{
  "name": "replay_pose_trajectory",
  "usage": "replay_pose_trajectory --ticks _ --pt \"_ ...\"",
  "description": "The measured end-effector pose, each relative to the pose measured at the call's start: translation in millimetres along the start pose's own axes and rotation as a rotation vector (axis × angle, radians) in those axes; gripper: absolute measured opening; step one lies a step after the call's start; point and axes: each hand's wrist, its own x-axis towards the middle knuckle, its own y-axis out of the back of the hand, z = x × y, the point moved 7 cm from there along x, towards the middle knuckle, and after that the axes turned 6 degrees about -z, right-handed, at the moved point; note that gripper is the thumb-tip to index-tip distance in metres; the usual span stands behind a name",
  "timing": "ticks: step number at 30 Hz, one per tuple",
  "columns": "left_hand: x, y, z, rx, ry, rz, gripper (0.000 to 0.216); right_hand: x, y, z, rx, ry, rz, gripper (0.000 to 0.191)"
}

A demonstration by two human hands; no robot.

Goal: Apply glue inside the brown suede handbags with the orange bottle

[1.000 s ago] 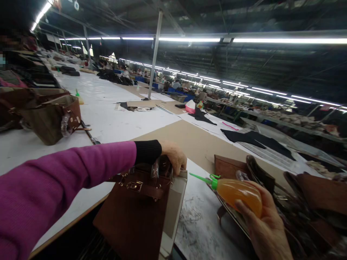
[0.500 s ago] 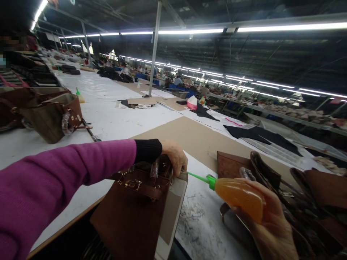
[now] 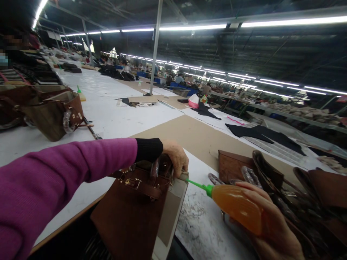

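A brown handbag (image 3: 127, 220) with gold buckles and plastic-wrapped handles lies tilted at the table's near edge. Its beige inner side (image 3: 169, 213) faces right. My left hand (image 3: 177, 159) reaches over the bag with bent fingers closed on its top corner; the fingertips are partly hidden. In my right hand (image 3: 271, 220) is a squeeze bottle (image 3: 235, 204) of amber liquid, probably glue, held sideways. Its long green nozzle (image 3: 197, 184) points left, and the tip is at the bag's beige edge, just below my left fingers.
More brown bags (image 3: 322, 187) are piled on the right, close to my right hand. Other open bags (image 3: 51, 115) stand at the left, with a second green-tipped bottle (image 3: 81, 94) behind them. A post (image 3: 155, 50) rises from the table (image 3: 108, 112). Black cut pieces (image 3: 260, 133) lie further back.
The nozzle tip has shifted slightly down along the bag's edge, and the bottle has tilted and moved a little down and left. My left hand keeps its place on the bag.
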Motion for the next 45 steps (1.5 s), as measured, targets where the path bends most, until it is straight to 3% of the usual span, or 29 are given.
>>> replay_pose_trajectory --ticks 12,18,22,32,41,45 --pt "-4.7 -2.9 3.3 0.024 0.017 0.015 0.015 3.0 1.7 -0.5 0.066 -0.081 0.099 0.034" --pt "-3.1 -1.7 0.6 0.017 -0.015 0.027 0.015 -9.8 -2.2 13.7 0.040 -0.167 0.043 0.036" --pt "-1.3 -2.3 -2.2 0.030 -0.023 0.021 0.017 -17.3 3.3 24.0 0.019 -0.255 0.087 0.042" --pt "-8.0 1.7 4.4 0.147 0.005 0.101 0.015 -20.9 6.5 31.0 0.010 -0.277 0.106 0.045" --pt "-7.5 2.8 3.0 0.181 0.006 0.121 0.014 -37.4 -4.2 26.9 0.084 -0.439 0.222 0.047" --pt "-9.0 3.7 1.7 0.183 0.033 0.149 0.016 -47.1 -5.1 33.8 0.094 -0.423 0.171 0.046"
